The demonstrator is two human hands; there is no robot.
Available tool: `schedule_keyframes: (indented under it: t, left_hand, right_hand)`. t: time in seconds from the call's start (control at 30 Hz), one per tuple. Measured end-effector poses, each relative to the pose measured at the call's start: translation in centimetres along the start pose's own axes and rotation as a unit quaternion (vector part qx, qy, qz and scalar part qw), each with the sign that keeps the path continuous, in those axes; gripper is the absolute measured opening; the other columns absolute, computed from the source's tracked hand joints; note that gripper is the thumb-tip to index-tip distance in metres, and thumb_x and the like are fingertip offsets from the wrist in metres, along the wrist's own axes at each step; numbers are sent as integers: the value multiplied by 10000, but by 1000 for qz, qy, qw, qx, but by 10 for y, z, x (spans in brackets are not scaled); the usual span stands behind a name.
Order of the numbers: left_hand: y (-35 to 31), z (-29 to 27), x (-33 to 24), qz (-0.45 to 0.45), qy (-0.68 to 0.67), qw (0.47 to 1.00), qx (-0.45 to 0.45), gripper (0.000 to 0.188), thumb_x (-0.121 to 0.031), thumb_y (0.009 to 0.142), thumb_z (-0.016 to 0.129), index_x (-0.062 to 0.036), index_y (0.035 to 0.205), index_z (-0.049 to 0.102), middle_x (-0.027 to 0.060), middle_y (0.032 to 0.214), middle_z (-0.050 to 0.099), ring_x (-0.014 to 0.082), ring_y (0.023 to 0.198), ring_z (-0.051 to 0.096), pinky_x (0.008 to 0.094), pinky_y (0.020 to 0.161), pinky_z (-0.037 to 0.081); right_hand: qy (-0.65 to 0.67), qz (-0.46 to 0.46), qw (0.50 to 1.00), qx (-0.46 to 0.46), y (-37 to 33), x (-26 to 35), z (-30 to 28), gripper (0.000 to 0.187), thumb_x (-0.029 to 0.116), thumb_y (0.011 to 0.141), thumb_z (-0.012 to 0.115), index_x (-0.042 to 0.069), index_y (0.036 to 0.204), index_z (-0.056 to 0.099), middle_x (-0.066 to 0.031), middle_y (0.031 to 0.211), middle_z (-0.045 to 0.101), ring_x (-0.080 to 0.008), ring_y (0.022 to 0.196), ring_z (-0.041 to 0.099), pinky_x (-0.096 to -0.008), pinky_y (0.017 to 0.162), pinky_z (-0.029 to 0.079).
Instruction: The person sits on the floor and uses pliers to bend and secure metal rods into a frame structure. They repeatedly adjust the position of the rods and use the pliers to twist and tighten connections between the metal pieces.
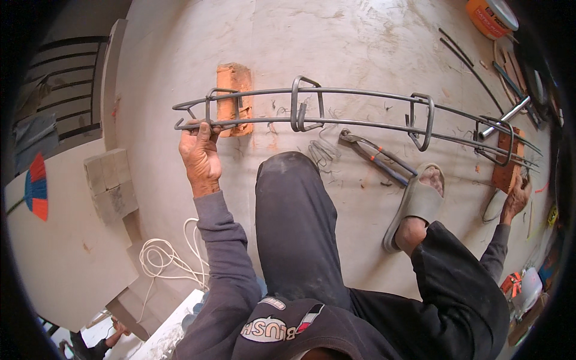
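Note:
A long rebar cage (366, 123) of dark steel bars with several bent stirrups spans the floor in front of me, resting on an orange brick (235, 99) at the left and another brick (507, 162) at the right. My left hand (201, 157) is closed on the lower bar at the cage's left end, thumb by the first stirrup. My right hand (516, 195) is beside the near end of the right brick, its fingers bent by the bar ends; what they grip is unclear. Pincers (381, 157) with dark handles and loose tie wire (324, 155) lie below the cage.
My sandaled foot (423, 201) stands by the pincers. A white cable (165, 258) coils at left near grey blocks (112, 183). At right lie a shiny metal tube (506, 117), loose rods (471, 66) and an orange bucket (492, 18). Another person's hand (118, 330) shows at lower left.

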State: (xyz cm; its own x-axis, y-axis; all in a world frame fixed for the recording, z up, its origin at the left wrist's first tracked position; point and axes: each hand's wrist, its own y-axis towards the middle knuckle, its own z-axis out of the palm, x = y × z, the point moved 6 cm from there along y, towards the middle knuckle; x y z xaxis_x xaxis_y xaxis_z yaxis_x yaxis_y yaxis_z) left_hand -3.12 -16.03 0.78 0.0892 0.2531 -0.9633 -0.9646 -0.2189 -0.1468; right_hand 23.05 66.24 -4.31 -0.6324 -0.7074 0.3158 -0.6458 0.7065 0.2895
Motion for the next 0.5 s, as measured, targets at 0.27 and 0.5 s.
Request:
schedule_keyframes:
  t: [0.27, 0.5]
  left_hand:
    - [0, 1, -3, -8, 10, 1000, 6, 223, -92, 911, 725, -71, 1064, 564, 68, 946, 658, 191, 857, 632, 367, 890, 511]
    - [6, 2, 3, -14, -4, 999, 28, 163, -90, 926, 705, -70, 1038, 587, 62, 948, 655, 174, 865, 626, 352, 887, 521]
  right_hand:
    - [74, -350, 934, 14, -22, 242, -58, 281, 39, 918, 618, 62, 1190, 684, -105, 1138, 687, -251, 1086, 646, -363, 972, 495]
    - [-67, -454, 887, 51, -30, 348, -32, 292, 42, 789, 697, 120, 1070, 700, -24, 1055, 662, -224, 1012, 613, -364, 897, 503]
